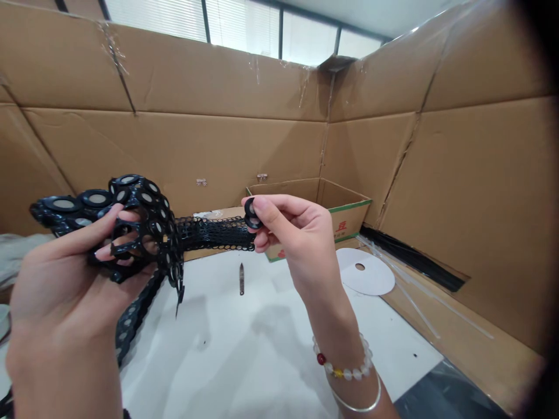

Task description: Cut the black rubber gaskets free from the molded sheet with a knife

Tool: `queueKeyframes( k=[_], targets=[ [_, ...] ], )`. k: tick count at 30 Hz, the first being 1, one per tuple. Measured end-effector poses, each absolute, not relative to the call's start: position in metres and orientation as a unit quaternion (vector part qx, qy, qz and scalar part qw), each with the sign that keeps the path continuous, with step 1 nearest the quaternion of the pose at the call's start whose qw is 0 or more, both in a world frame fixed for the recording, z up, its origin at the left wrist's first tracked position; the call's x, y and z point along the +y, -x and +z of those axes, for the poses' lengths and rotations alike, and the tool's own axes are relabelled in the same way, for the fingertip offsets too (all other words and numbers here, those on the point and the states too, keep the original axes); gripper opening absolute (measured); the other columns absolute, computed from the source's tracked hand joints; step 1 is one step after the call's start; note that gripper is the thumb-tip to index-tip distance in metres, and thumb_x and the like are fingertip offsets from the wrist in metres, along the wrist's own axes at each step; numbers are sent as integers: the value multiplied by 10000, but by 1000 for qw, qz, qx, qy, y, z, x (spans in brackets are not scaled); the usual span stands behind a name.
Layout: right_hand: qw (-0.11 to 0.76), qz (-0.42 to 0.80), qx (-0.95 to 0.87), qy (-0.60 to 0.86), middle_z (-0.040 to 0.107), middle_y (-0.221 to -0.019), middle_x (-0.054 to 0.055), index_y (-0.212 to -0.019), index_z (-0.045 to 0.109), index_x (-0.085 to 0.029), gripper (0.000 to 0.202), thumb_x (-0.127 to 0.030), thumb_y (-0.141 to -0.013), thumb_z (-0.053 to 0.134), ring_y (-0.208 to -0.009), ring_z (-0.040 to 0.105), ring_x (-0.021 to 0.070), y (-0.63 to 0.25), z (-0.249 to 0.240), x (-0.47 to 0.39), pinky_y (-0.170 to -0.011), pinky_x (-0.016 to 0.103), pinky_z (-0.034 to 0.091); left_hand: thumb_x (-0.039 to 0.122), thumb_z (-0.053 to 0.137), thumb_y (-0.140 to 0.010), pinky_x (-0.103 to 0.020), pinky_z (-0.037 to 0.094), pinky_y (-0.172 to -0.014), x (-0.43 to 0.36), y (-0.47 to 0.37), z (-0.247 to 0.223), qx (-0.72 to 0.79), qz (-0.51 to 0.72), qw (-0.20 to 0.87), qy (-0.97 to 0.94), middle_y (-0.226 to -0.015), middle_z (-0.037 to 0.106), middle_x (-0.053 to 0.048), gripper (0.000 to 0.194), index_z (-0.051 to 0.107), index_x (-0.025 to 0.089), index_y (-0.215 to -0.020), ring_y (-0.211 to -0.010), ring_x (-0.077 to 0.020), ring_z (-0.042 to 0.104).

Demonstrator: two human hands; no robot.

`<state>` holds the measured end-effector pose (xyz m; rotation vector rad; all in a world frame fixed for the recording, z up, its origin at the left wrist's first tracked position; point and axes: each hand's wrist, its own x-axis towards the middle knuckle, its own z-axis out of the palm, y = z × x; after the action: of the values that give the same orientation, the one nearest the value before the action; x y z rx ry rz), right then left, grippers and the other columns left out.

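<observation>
Netting of glossy black plastic (168, 233) with pale round discs (64, 203), gripped in left hand (74, 279); small black ring (252, 213), perhaps attached, pinched in right hand (301, 233) above white table (227, 349).

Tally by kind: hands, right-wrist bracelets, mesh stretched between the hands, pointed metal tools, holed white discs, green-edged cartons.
Hands: 2 (left hand, right hand)
Bracelets: 2 (beaded bracelet, silver bangle)
Black mesh: 1
Pointed metal tool: 1
Holed white disc: 1
Green-edged carton: 1
Total: 8
</observation>
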<state>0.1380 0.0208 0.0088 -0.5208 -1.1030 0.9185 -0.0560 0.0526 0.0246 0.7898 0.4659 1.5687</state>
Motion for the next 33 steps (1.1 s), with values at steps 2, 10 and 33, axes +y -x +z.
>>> queueKeyframes(
  k=[2,10,33],
  targets=[
    [731,385,-505,251,674,-692,-38,-866,735,-209,109,-284,-798,695,-498,565,47,-137,9,18,-491,172,515,58,364,-901,-91,501,-379,49,51,29,224,688,605,-332,-515,517,33,298,517,156,-665,-333,0,497],
    [757,302,-500,294,586,-621,-72,-968,604,-272,136,-288,-836,633,-517,568,83,-126,9,11,-516,219,484,14,371,-822,-101,495,-350,50,56,29,222,683,621,-314,-591,580,-2,255,512,162,-670,-317,-10,493],
    [754,172,-523,358,592,-692,-41,-944,630,-242,111,-266,-836,620,-643,549,110,-145,-5,60,-655,264,467,36,418,-837,-149,549,-396,51,64,22,206,678,618,-342,-627,614,19,225,542,175,-711,-338,-20,496]
  ],
)
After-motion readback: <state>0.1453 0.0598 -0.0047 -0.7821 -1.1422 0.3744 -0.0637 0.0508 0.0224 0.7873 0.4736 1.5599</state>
